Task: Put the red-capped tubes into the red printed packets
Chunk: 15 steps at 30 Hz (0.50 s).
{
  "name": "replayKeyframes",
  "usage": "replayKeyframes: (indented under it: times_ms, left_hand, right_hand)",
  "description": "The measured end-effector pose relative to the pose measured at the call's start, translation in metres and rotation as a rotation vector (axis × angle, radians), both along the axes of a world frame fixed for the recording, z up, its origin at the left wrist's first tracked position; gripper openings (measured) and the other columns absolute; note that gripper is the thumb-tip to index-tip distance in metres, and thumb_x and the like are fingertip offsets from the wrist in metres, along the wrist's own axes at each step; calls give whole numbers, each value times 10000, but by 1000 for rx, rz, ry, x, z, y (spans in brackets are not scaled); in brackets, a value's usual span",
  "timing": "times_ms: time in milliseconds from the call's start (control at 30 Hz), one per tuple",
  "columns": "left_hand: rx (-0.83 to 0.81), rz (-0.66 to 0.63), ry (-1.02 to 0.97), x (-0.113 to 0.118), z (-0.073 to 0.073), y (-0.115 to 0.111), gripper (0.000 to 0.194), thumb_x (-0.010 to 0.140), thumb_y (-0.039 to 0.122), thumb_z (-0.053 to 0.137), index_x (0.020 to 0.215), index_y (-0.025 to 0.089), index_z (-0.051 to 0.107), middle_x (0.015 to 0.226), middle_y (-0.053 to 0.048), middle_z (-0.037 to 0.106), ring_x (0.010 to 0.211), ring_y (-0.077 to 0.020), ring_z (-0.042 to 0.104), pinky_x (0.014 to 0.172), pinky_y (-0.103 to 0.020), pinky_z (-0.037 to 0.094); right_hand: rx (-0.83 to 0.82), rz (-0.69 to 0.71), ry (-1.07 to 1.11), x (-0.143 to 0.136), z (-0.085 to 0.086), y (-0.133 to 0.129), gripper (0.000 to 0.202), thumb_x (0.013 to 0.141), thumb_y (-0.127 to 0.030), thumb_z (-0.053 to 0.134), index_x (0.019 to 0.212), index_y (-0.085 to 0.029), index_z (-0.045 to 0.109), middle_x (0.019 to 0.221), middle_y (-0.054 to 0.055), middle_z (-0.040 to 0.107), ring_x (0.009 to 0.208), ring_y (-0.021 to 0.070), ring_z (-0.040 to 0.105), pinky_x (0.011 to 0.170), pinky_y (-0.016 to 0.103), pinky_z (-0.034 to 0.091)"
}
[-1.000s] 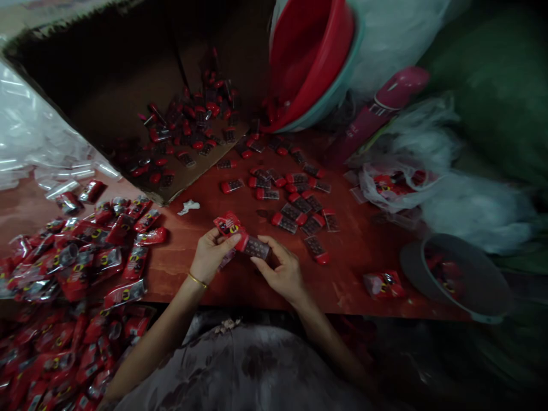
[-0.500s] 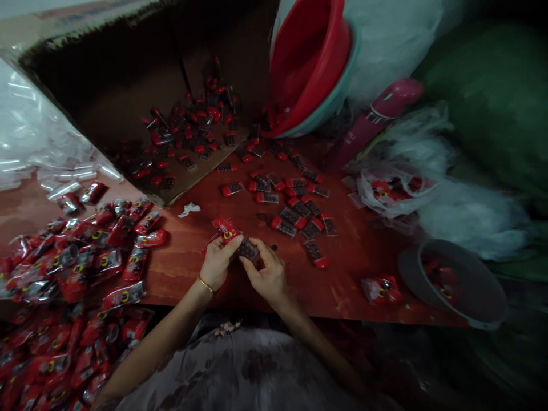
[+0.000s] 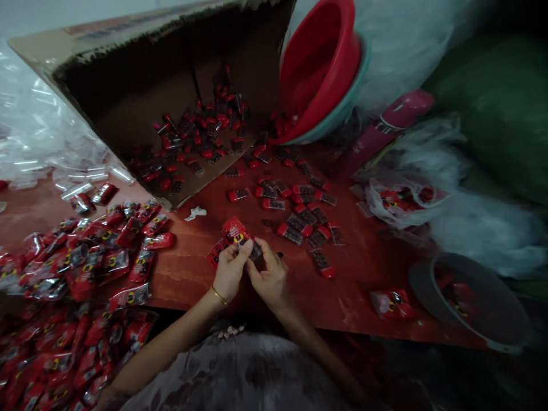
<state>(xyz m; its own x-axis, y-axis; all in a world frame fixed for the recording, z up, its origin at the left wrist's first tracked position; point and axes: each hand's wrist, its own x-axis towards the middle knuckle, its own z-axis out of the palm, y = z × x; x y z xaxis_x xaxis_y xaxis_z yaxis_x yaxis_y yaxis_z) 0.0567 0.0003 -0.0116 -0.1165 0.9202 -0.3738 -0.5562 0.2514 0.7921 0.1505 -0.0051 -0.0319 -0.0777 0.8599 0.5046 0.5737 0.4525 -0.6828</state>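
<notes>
In front of my body both hands meet over a small red printed packet [image 3: 233, 229] and a dark, clear-walled case [image 3: 256, 254]. My left hand [image 3: 231, 273] pinches the packet, thumb on top, by its lower end. The fingers of my right hand [image 3: 270, 278] are closed on the case, which lies against or partly inside the packet's end; I cannot tell which. Another red printed piece [image 3: 216, 251] shows just beyond my left fingers. Several similar cases with red ends [image 3: 305, 214] lie loose on the red tabletop [image 3: 184, 274] past my right hand.
A tipped cardboard box [image 3: 171, 202] holds many cases. Filled red packets [image 3: 100, 251] are heaped at left. Behind stand nested red [image 3: 357, 57] and teal basins, and a magenta flask [image 3: 377, 128]. A plastic bag [image 3: 377, 205] and grey bowl [image 3: 509, 319] sit at right.
The camera view has shifted, so everything sits slightly right and lower. The dark case shows less between my hands, and the red packet stands more upright.
</notes>
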Motion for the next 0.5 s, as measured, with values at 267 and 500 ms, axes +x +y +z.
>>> replayKeyframes:
  times_ms: [267, 500]
  left_hand:
    - [-71, -2, -113, -13, 9, 9, 368, 528, 444, 784, 666, 134, 643, 613, -5, 642, 550, -104, 563, 573, -225, 433]
    - [-112, -7, -57, -24, 5, -5, 388, 496, 386, 815, 735, 128, 652, 636, -3, 659, 543, -82, 573, 538, -184, 433]
  right_hand:
    - [-281, 153, 227, 5, -5, 1, 382, 814, -280, 571, 1188, -215, 526, 945, 44, 694, 751, 158, 670, 730, 283, 555]
    - [-330, 125, 315, -15, -10, 8, 347, 717, -318, 676, 1037, -207, 602, 697, -27, 672, 597, 124, 627, 586, 221, 523]
